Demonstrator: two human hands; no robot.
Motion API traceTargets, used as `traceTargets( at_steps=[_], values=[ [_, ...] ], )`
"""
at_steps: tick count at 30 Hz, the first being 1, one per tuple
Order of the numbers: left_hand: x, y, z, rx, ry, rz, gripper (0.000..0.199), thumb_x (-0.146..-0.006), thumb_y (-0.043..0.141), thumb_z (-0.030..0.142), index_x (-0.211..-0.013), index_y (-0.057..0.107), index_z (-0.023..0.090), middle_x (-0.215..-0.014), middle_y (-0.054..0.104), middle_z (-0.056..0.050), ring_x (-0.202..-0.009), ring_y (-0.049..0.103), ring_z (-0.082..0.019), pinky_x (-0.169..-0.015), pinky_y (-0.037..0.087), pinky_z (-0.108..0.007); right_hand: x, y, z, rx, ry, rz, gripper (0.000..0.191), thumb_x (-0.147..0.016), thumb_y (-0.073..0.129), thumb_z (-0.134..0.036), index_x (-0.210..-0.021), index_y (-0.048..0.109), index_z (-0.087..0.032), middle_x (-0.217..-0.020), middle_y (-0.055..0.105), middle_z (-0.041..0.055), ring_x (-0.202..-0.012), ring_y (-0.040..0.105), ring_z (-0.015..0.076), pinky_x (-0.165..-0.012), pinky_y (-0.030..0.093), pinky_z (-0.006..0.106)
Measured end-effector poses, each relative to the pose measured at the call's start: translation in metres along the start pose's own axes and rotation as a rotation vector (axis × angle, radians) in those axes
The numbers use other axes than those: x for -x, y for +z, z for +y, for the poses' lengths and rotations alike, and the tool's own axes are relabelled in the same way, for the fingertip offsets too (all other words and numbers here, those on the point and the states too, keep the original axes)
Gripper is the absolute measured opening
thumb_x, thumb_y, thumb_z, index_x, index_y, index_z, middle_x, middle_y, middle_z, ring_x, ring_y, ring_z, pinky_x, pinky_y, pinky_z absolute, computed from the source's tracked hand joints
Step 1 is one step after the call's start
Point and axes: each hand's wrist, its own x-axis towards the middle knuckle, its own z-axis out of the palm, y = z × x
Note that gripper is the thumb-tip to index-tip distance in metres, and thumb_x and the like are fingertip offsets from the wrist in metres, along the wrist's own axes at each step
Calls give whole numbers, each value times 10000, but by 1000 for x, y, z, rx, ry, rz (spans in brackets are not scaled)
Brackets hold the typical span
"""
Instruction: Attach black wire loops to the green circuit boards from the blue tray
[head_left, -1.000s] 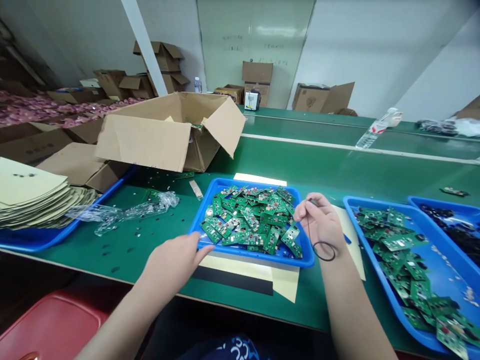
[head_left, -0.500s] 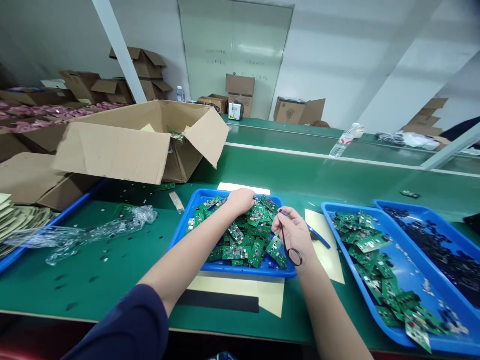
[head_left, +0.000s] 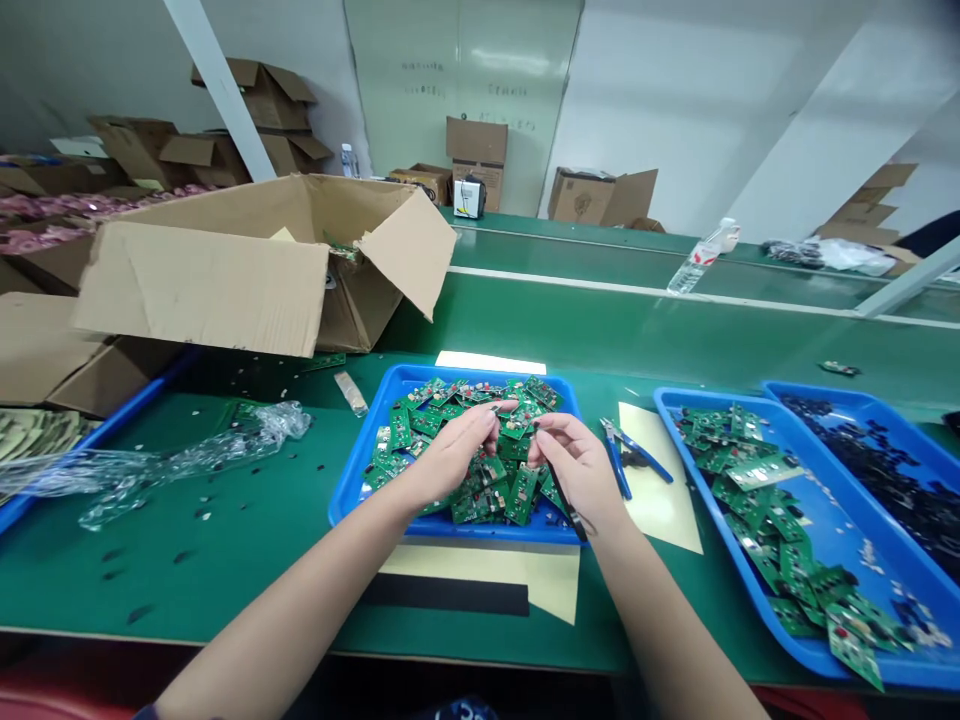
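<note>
The desk (head_left: 217, 590) ran green beneath my arms, and behind it a pale wall panel (head_left: 435, 110) carried rows of faint writing that I could not read. To my left the big open carton (head_left: 202, 285) was near the trays; its plain front flap hid most of what lay inside. On my right lay a long blue tray (head_left: 832, 510) with boards and pale bits, and beyond it a second tray (head_left: 900, 430) of small black parts. The middle tray (head_left: 360, 455), straight in front of me, held the heap of green circuit boards (head_left: 521, 495), partly hidden by my hands. A farther carton (head_left: 581, 200) bore a printed emblem too small to make out. Crumpled clear plastic (head_left: 247, 435) lay to the left, a yellow sheet (head_left: 675, 510) to the right, and a black strip (head_left: 457, 597) before the middle tray. The clear bottle (head_left: 701, 258) leaned, its red-and-white label illegible. Blue-handled pliers (head_left: 618, 465) rested partly on the sheet. My left hand (head_left: 454, 455) was over the boards, thumb and forefinger drawn together; I could not tell whether they pinched anything. My right hand (head_left: 577, 470) had its fingers closed around a thin black item (head_left: 568, 505).
</note>
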Motion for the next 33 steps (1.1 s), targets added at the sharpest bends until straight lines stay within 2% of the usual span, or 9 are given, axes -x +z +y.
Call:
traceTargets(
  at_steps=[3,7,10,12,15,19,25,30,33],
  values=[
    [4,5,-7,-20,12,-13,326,-869,395,374,-1012,595,160,-795,570,-31,-698,533,-148,-707,468,-279,4,4,-2,159,-78,1,133,-808,563,-288,-911,574,-204,-615,589,-24,-583,580,125,-603,521,289],
    [4,7,-17,28,-71,-21,252,-782,569,370,-931,556,167,-693,565,11,-490,515,-92,-465,436,-206,11,5,-4,389,-243,-36,187,-856,484,-243,-1017,577,-222,-668,601,-11,-627,595,133,-626,524,291],
    [5,7,-19,101,-155,-42,215,-774,575,348,-864,518,161,-583,510,54,-368,447,-56,-363,364,-171,16,5,-4,551,-355,-116,373,-877,434,-202,-1244,462,-256,-698,613,-10,-655,595,143,-662,525,309],
    [6,7,-17,152,-189,-59,211,-779,550,302,-933,513,162,-572,497,64,-378,446,-55,-374,375,-169,18,6,-2,636,-438,-141,475,-885,412,-186,-1348,339,-264,-722,624,1,-677,597,157,-698,523,335],
    [8,8,-11,260,-226,-80,280,-789,488,249,-1052,506,155,-597,522,46,-473,513,-86,-454,445,-199,18,8,1,742,-520,-128,496,-893,396,-180,-1374,300,-252,-757,630,25,-714,602,175,-721,520,354],
    [11,11,-8,315,-217,-136,324,-800,470,250,-1104,497,142,-622,568,19,-546,569,-117,-522,487,-238,17,7,5,836,-568,-112,491,-896,389,-165,-1374,304,-235,-782,628,39,-697,595,173,-675,520,337],
    [10,11,-10,297,-227,-163,337,-799,463,271,-1102,496,128,-643,594,3,-553,597,-129,-495,489,-233,16,6,3,966,-562,-184,451,-905,364,-181,-1355,357,-214,-764,639,51,-678,593,183,-669,518,347],
    [10,11,-6,281,-228,-176,286,-797,463,268,-1043,520,134,-666,584,-3,-561,587,-121,-506,488,-229,16,5,3,972,-556,-185,455,-900,371,-170,-1354,367,-201,-863,658,75,-733,611,189,-707,523,359],
    [11,11,-5,308,-230,-179,269,-804,455,274,-1020,526,129,-664,575,-4,-583,591,-129,-525,494,-238,16,5,3,972,-537,-178,452,-898,371,-173,-1349,380,-201,-811,653,61,-695,603,182,-685,525,356]
  ],
)
